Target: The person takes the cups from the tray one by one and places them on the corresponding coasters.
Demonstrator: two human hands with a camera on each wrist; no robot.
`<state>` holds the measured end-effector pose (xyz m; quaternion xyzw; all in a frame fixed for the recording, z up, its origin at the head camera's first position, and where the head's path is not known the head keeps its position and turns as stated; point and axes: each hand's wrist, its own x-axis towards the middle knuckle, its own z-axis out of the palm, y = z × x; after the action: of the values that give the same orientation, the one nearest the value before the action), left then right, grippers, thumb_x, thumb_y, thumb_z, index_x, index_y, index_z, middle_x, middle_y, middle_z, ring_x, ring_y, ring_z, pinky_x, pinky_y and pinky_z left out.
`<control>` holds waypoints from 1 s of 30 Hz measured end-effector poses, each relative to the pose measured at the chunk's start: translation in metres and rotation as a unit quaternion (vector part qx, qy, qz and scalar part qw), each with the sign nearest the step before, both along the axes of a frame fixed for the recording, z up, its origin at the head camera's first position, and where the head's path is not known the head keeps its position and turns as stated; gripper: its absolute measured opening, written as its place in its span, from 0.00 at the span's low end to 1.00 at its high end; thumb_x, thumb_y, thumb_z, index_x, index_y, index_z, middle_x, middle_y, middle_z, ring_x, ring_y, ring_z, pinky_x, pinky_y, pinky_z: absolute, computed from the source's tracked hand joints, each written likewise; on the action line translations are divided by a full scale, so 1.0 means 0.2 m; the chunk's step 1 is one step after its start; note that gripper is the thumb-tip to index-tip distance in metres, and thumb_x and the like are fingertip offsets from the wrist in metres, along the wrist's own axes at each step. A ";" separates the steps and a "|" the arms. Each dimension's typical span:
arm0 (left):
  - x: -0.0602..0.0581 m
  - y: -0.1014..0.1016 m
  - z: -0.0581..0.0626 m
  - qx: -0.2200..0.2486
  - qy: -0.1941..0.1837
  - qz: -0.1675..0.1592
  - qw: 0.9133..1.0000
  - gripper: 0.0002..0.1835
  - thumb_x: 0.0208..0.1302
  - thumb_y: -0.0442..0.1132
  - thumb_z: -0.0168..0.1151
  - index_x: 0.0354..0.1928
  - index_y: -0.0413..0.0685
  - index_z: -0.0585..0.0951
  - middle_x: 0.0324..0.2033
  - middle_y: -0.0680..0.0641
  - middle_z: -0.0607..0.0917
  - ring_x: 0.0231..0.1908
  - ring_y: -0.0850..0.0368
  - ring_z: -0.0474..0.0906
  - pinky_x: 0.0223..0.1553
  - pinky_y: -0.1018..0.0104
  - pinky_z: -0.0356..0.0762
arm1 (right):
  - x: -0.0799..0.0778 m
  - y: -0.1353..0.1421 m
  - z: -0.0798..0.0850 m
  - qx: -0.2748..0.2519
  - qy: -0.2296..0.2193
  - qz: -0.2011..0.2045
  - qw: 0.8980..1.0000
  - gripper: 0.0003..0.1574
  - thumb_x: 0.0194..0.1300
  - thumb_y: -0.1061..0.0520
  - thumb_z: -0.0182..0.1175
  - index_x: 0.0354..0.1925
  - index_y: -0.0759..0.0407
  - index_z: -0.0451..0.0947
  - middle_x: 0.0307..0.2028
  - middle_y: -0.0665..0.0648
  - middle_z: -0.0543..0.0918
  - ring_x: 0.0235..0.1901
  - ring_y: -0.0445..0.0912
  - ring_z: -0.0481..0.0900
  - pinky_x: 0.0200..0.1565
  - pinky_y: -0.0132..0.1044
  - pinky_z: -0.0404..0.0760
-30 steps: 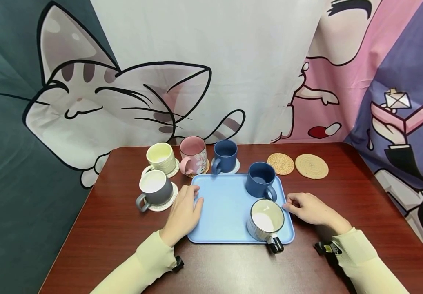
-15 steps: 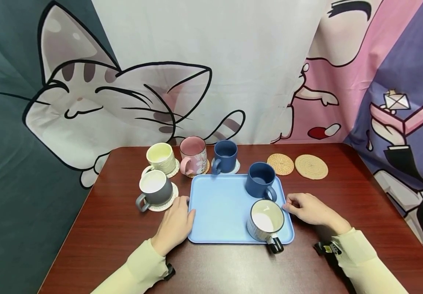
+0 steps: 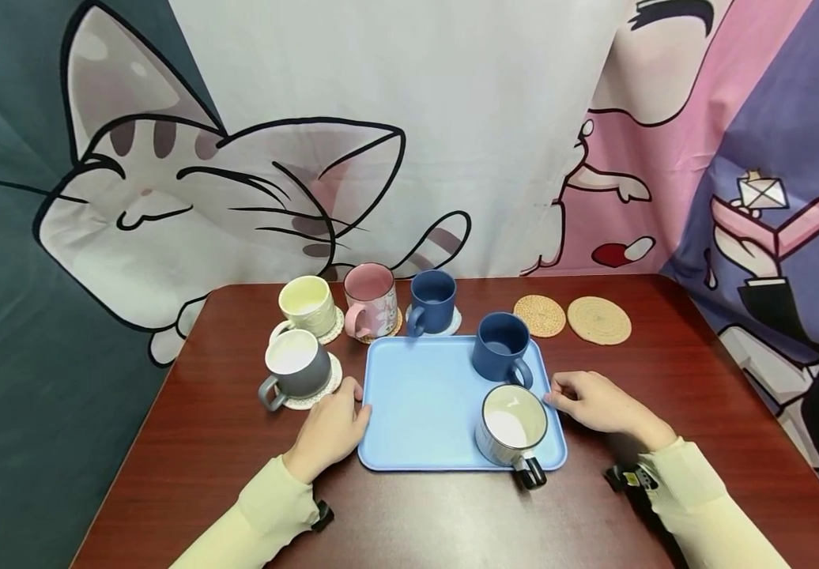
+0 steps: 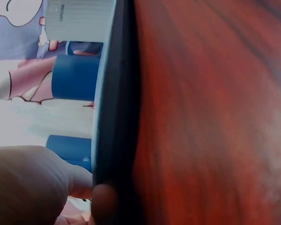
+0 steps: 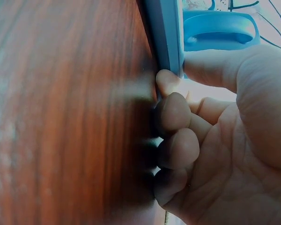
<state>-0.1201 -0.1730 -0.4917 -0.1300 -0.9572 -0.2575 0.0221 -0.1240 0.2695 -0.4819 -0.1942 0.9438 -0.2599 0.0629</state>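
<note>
A light blue tray (image 3: 417,411) lies on the table between both hands. My left hand (image 3: 331,427) pinches its left edge; in the left wrist view the thumb (image 4: 79,180) is on the upper side and a fingertip (image 4: 104,199) beneath. At the opposite edge, my right hand (image 3: 598,403) grips the rim between thumb and index finger, the other fingers curled below. On the tray's right half stand a blue mug (image 3: 500,348) and, nearer me, a cream mug (image 3: 512,427) with a dark rim, its black handle jutting past the front edge.
Behind the tray, a yellow mug (image 3: 308,304), a pink mug (image 3: 370,300) and another blue mug (image 3: 433,300) stand on coasters. A grey-and-white mug (image 3: 299,367) is close beside my left hand. Two woven coasters (image 3: 540,316) lie at the back right. A printed cloth hangs behind.
My left hand has moved left, from over the tray's left part to its outer edge, where it now pinches the rim. The right hand keeps its place, and the mugs stay put.
</note>
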 end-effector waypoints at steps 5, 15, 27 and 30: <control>-0.03 -0.01 -0.01 -0.008 -0.011 -0.007 1.000 0.08 0.66 0.38 0.65 0.35 0.49 0.73 0.15 0.56 0.71 0.17 0.61 0.68 0.21 0.63 0.64 | 0.00 -0.01 0.01 -0.001 -0.007 -0.004 1.000 0.20 0.72 0.53 0.65 0.23 0.46 0.70 0.18 0.40 0.64 0.21 0.33 0.64 0.28 0.29 0.62; -0.04 -0.01 -0.01 -0.030 0.000 -0.014 0.999 0.14 0.64 0.39 0.64 0.25 0.53 0.69 0.14 0.54 0.69 0.17 0.57 0.66 0.20 0.63 0.61 | -0.01 0.00 0.03 -0.014 -0.023 -0.007 1.000 0.14 0.71 0.55 0.66 0.28 0.48 0.73 0.21 0.41 0.69 0.23 0.33 0.68 0.29 0.29 0.67; -0.04 0.00 -0.01 -0.031 -0.003 -0.015 0.999 0.13 0.62 0.39 0.63 0.25 0.54 0.69 0.14 0.53 0.69 0.17 0.57 0.66 0.19 0.63 0.61 | -0.02 -0.09 0.11 -0.232 -0.122 -0.095 0.960 0.15 0.78 0.56 0.56 0.42 0.68 0.77 0.27 0.59 0.77 0.23 0.47 0.75 0.29 0.34 0.76; -0.04 -0.01 -0.01 -0.032 0.002 -0.017 0.999 0.13 0.62 0.39 0.64 0.24 0.54 0.69 0.14 0.54 0.69 0.17 0.57 0.66 0.19 0.63 0.60 | -0.03 -0.13 0.13 -0.268 -0.137 -0.089 0.950 0.17 0.79 0.55 0.55 0.43 0.71 0.78 0.23 0.56 0.74 0.22 0.48 0.73 0.30 0.35 0.77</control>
<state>-0.1288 -0.1749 -0.4939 -0.1468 -0.9628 -0.2266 0.0151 -0.1297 0.2444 -0.4567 -0.0813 0.8354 -0.5315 0.1137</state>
